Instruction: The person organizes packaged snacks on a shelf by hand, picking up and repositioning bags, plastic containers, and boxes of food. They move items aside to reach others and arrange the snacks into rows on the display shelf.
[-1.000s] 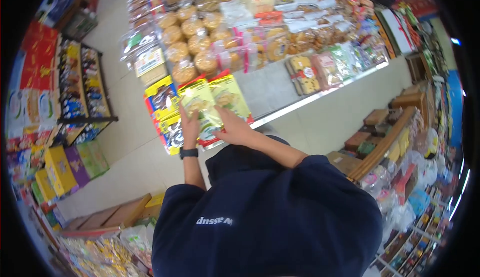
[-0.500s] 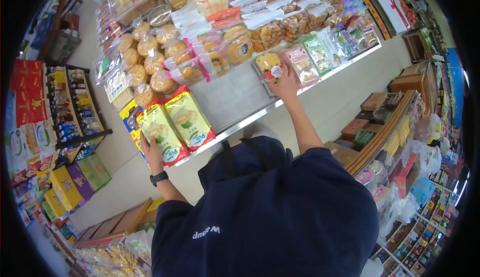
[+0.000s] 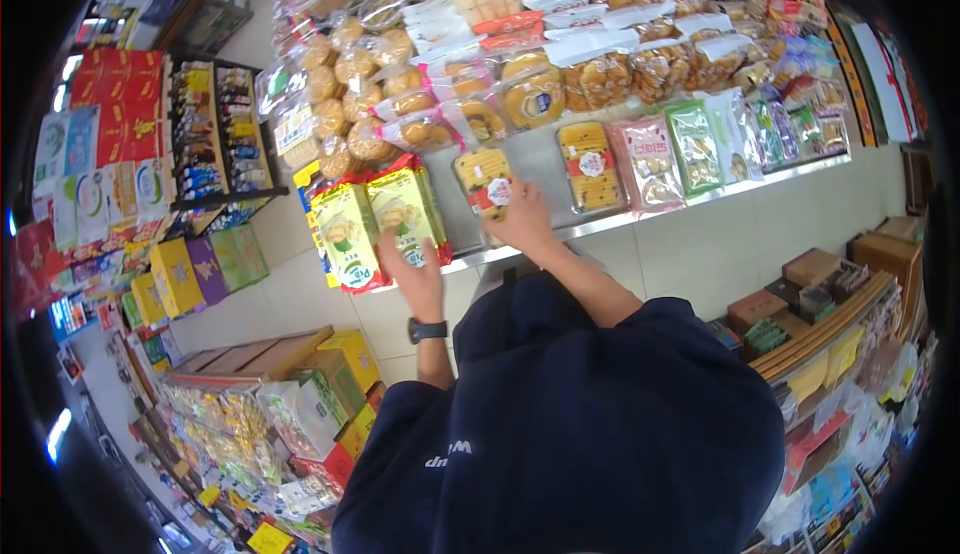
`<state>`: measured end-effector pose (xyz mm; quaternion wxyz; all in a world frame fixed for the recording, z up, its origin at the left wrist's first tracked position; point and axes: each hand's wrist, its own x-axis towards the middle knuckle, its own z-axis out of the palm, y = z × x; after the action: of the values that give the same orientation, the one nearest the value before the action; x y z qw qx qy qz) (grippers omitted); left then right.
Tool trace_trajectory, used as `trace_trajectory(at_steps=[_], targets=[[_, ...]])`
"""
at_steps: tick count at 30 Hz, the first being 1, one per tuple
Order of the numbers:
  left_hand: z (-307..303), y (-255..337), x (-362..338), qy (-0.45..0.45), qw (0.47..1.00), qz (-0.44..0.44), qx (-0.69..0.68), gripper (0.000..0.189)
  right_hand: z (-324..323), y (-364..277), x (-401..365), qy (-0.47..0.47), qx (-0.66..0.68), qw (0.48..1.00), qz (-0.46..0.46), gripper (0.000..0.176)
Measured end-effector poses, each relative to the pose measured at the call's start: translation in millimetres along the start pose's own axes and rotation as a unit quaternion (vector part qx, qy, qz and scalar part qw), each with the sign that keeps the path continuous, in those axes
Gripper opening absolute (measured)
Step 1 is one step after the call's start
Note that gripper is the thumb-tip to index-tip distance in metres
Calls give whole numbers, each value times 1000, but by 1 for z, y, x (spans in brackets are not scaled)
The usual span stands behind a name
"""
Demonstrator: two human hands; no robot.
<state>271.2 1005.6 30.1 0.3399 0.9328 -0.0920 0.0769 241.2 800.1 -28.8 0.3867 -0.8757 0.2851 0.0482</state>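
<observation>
My right hand [image 3: 522,216] grips the near end of a clear-wrapped pack of raisin-dotted biscuits [image 3: 483,168] with a red and white label, resting on the metal display table [image 3: 545,159]. A matching biscuit pack [image 3: 588,166] lies to its right, beside a pink pack [image 3: 650,159]. My left hand [image 3: 413,272], wearing a dark watch, has its fingers spread with nothing in them. It overlaps the near end of a yellow-green pack with red edges [image 3: 400,209]. A second such pack [image 3: 345,234] lies just left of it.
Round bagged buns [image 3: 350,94] and pink-edged bread packs [image 3: 415,129] lie behind. Green packs [image 3: 693,144] continue along the right front edge. The table's metal front edge [image 3: 600,222] runs just before my body. Cartons [image 3: 790,299] stand to the right, boxed goods [image 3: 180,279] to the left.
My right hand has brought one biscuit pack leftward, and a matching pack now shows beside the pink one. My left hand has shifted right from the leftmost yellow-green pack. The view has shifted.
</observation>
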Motion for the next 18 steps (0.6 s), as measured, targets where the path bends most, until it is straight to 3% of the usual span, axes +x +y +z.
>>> trace_trajectory(at_steps=[4,7,10,14,16,18], targets=[[24,-5,-5,-87,989,24,114,82,51,-23,13,-40,6,999,29,101],[32,-29,1,-89,980,25,177,89,82,-17,18,-38,-33,998,-26,98],[38,-48,7,-75,983,6,168,92,86,-10,17,-125,-43,988,-80,93],[44,-51,3,-76,969,7,233,89,90,44,42,-69,30,986,-147,78],[45,-52,3,-78,968,1,239,86,37,60,42,75,-45,983,-159,72],[47,-54,4,-72,969,-1,237,86,-13,87,43,179,-153,966,-110,82]])
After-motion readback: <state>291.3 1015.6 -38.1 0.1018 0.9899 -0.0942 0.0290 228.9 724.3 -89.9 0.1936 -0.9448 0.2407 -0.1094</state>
